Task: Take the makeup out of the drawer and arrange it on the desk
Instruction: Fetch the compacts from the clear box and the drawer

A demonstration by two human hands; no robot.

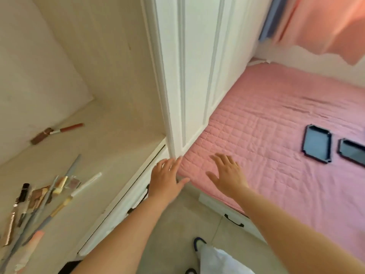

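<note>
Both forearms lead to the left hand and right hand, seemingly empty

Pink quilted bed cover, two dark trays on it; orange curtain behind.

We see the makeup pile on the surface smeared by blur and cut by the left edge, so we cannot tell its pieces apart. Beside the tray, a second tray runs off the right edge.
</note>
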